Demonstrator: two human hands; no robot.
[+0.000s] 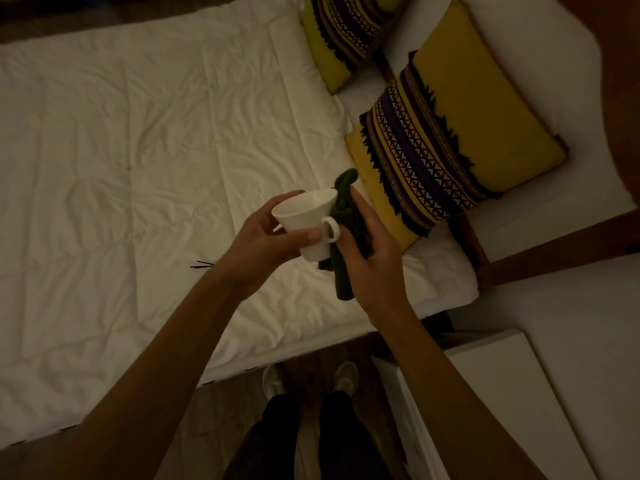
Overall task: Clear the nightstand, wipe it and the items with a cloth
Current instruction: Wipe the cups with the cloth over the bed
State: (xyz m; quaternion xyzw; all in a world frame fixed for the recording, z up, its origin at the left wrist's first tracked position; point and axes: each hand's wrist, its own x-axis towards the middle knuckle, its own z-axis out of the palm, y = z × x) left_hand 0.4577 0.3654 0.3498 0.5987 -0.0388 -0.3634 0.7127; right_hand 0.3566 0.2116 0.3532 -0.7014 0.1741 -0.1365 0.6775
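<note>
I see my left hand (266, 237) gripping the white cup (310, 221) above the bed (138, 150), handle turned toward my right hand (370, 251), which presses the green cloth (341, 216) against the cup's side.

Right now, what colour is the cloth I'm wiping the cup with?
Dark green. The cloth shows best in the head view, against the white cup.

Both forearms bare, no sleeves visible to frame edge. Left hand (266, 244) and right hand (372, 258): no rings or watch. Dark trousers (304, 441); pale shoes (346, 375).
</note>
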